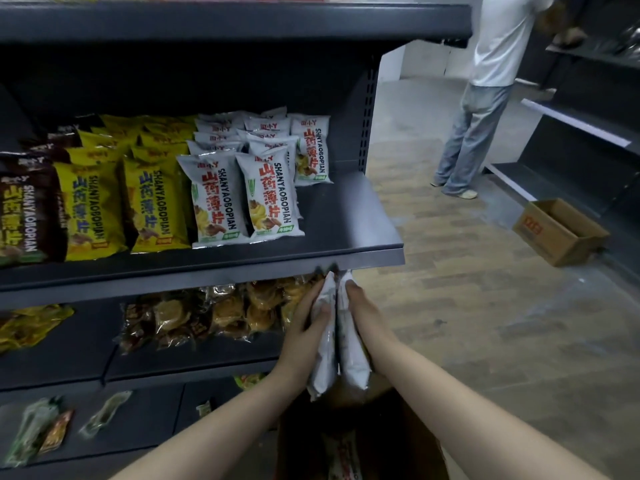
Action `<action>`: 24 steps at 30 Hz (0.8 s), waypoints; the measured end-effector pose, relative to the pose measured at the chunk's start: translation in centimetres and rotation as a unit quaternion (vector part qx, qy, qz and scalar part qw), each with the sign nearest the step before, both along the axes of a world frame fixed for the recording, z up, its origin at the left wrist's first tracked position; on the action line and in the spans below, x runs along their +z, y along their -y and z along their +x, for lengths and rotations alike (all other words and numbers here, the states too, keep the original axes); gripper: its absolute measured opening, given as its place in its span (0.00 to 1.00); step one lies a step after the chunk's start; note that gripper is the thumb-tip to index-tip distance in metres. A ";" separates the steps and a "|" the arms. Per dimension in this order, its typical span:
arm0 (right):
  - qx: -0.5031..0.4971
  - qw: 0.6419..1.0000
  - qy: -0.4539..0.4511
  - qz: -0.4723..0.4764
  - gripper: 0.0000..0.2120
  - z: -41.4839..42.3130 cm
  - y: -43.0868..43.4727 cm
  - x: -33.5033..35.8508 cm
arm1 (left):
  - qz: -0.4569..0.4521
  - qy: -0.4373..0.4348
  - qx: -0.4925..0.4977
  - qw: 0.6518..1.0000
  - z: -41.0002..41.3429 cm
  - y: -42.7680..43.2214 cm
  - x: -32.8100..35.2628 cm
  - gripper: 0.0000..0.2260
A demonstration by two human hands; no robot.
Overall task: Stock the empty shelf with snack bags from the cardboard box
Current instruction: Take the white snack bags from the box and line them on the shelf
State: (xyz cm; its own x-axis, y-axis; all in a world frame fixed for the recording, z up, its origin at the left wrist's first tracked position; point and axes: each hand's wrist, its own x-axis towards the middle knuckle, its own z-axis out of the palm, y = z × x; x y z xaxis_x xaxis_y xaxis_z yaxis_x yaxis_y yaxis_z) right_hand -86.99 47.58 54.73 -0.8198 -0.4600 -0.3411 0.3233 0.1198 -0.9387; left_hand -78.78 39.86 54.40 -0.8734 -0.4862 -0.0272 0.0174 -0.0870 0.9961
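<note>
My left hand (304, 323) grips one white snack bag (323, 358) and my right hand (363, 317) grips a second white snack bag (351, 351). Both bags stand upright side by side, just below the front edge of the dark shelf (346, 216). Under my forearms sits the open cardboard box (391, 441), with at least one more bag showing inside. On the shelf stand rows of white snack bags (242, 188), yellow bags (114, 202) and brown bags (24, 216). A bare strip of shelf lies to the right of the white rows.
The lower shelf holds clear packs of brown snacks (214, 313) and yellow packs (31, 323). Small packets (38, 434) lie on the bottom shelf. A person (485, 98) stands at the far right shelving, with another cardboard box (557, 230) on the wooden floor.
</note>
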 end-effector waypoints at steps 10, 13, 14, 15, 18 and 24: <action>-0.052 0.993 -0.083 -0.066 0.19 -2.6 2.9 9.6 | -0.050 -0.093 -0.013 0.994 -4.5 2.7 9.3 0.24; -0.060 0.980 -0.175 -0.078 0.18 -3.1 4.3 11.8 | -0.073 -0.122 -0.010 0.990 -5.4 3.5 11.7 0.24; -0.055 0.972 -0.209 -0.087 0.16 -3.2 4.5 12.6 | -0.088 -0.131 -0.004 0.987 -5.6 3.7 12.3 0.23; -0.047 0.966 -0.235 -0.097 0.16 -3.3 4.7 13.5 | -0.103 -0.141 0.003 0.985 -5.8 4.0 13.0 0.22; -0.012 0.964 -0.241 -0.108 0.20 -4.4 5.3 15.1 | -0.111 -0.162 0.006 0.980 -6.3 5.1 14.7 0.17; 0.094 0.985 -0.039 -0.141 0.27 -6.9 6.4 15.3 | -0.079 -0.088 0.008 0.993 -7.3 7.9 16.0 0.21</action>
State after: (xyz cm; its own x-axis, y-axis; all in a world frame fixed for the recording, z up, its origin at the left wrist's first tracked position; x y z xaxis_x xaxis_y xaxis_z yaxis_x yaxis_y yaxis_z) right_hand -93.86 41.15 70.02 -0.7301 -0.6732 -0.1169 0.2456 -0.0990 -0.9643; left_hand -86.04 31.96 70.38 -0.8497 -0.4868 0.2027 0.1918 0.0728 0.9787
